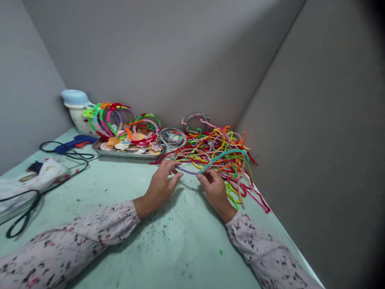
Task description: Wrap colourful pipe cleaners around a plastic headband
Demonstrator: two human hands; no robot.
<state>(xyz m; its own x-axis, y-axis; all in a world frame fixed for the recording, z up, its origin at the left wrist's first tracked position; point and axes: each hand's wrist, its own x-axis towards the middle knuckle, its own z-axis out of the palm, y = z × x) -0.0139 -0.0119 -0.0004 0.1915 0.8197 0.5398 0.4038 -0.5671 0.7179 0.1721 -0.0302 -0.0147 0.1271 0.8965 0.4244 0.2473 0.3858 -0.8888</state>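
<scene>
I take the metal tray as my landmark on the pale green bench. Behind its left end stands a bottle with a light blue lid; beside that end lies a dark blue object with a red part. Farther left and nearer me, a black cord loops across a white plastic bag. Just right of the tray sits a wire coil, and beyond it spreads a tangled heap of fuzzy stems in red, orange, yellow, green and pink. This heap crowds the space behind and beside my right hand.

Both hands work in front of the tray, toward its right. My right thumb and forefinger pinch a turquoise fuzzy stem where it meets a purple fuzzy stem; the turquoise one rises away over the heap. On my left hand, the fingers are curved, thumb and forefinger tips spread a little apart; the purple stem reaches in between them, though I cannot tell whether they grip it.

The tray holds many flat, rounded pieces in white, orange and pink. Fuzzy multicoloured hoops stand over them, some with flower shapes on top.
</scene>
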